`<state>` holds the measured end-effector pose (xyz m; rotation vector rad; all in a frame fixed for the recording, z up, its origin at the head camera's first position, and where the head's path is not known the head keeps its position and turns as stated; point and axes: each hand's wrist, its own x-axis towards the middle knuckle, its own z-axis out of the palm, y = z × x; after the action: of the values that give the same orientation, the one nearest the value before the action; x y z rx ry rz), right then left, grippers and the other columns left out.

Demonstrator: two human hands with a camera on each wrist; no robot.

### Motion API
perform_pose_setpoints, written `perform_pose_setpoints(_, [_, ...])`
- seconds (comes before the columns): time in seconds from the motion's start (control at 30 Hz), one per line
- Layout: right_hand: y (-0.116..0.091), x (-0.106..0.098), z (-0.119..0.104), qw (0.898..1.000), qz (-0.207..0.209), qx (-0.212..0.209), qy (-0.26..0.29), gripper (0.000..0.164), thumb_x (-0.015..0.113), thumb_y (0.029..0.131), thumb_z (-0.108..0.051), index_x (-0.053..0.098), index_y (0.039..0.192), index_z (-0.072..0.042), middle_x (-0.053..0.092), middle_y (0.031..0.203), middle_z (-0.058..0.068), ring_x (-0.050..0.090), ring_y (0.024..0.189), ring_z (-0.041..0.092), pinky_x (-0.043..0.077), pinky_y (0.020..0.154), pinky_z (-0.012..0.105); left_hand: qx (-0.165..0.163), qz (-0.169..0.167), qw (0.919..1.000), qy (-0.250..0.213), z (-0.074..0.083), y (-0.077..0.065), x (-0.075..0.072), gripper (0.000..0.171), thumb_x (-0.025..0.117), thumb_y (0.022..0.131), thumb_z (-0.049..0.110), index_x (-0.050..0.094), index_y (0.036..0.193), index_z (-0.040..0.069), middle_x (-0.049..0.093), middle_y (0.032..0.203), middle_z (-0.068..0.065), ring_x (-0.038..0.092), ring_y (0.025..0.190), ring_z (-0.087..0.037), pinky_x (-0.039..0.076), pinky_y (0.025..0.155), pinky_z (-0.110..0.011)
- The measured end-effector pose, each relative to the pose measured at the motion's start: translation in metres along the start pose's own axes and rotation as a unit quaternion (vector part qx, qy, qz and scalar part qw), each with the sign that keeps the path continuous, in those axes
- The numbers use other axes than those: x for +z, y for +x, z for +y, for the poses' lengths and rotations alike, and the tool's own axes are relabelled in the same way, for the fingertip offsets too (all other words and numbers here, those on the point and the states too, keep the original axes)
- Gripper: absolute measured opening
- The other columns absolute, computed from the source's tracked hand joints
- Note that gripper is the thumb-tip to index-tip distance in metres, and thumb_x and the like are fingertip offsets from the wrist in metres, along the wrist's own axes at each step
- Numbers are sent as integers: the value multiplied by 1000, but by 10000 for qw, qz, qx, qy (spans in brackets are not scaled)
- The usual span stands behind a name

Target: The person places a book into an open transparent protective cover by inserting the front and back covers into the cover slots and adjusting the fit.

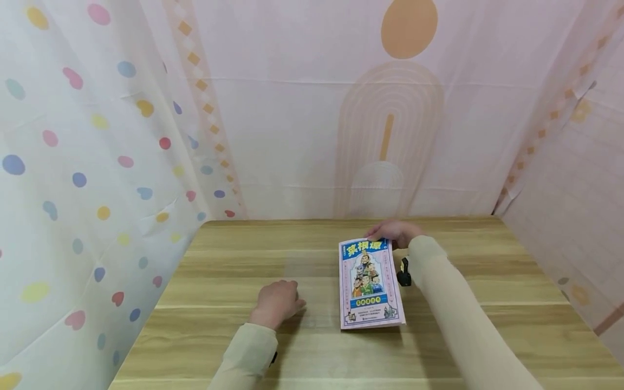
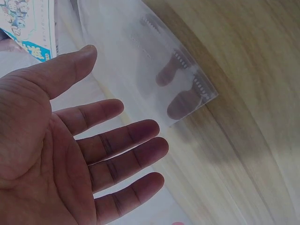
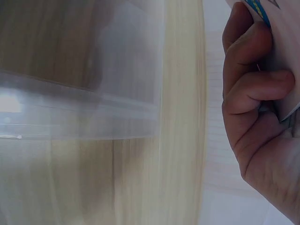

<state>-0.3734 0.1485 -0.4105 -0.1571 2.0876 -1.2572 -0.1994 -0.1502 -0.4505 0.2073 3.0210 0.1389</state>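
Note:
My right hand [image 1: 398,233] grips a paperback book [image 1: 368,279] at its upper right corner. The book has a pink and blue cover with cartoon figures and yellow Chinese characters, facing up toward the head camera. In the right wrist view, curled fingers [image 3: 248,77] wrap its edge. A clear plastic sleeve [image 2: 140,65] lies on the table between the hands, faint in the head view. My left hand [image 1: 279,304] is beside its left edge, holding nothing; the left wrist view shows its palm with the fingers extended. Whether it touches the sleeve I cannot tell.
The wood-grain table [image 1: 219,260] reaches back to a pale curtain [image 1: 283,135] with an arch print. A dotted curtain [image 1: 63,227] hangs along the left side, and another pale one [image 1: 570,216] along the right.

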Motion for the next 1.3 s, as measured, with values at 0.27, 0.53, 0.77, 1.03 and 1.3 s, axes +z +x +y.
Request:
perform_pose_setpoints(0.27, [7,3,-2,9997,-101,142,-163,35,57,101,-19,61,129,0,72,99,14,71,83,24,58,75,36,87,85,9999,-90,1,-2,4,30,75,88,34,64,91,6,63,79,-9,65,77,-27,54,66,-45])
perform_pose_setpoints(0.53, [13,5,0,9996,-64,185,-191,31,60,99,-19,64,124,-1,72,99,15,71,83,25,58,75,36,886,595,9941,202,20,3,14,40,72,89,36,68,111,2,67,99,-14,65,92,-32,54,77,-47])
perform_pose_setpoints(0.77, [18,8,2,9994,-69,224,-268,29,57,100,-19,64,122,-1,71,99,15,70,83,25,58,75,36,1598,122,9871,56,47,8,23,67,67,88,57,59,134,10,59,134,-10,55,123,-30,44,101,-47])
perform_pose_setpoints(1.03, [18,13,11,9974,221,2,-691,27,58,99,-17,65,119,0,71,97,13,70,82,25,57,73,36,2055,-245,9782,173,59,6,36,82,77,78,59,53,143,15,54,143,-3,51,129,-25,43,104,-41])
perform_pose_setpoints(1.3, [8,22,28,9720,1476,-814,-1634,37,58,99,-15,59,132,1,63,125,19,60,112,36,48,95,50,2114,-6,9771,236,64,6,42,53,78,84,44,66,127,16,59,134,-1,59,116,-22,50,94,-37])
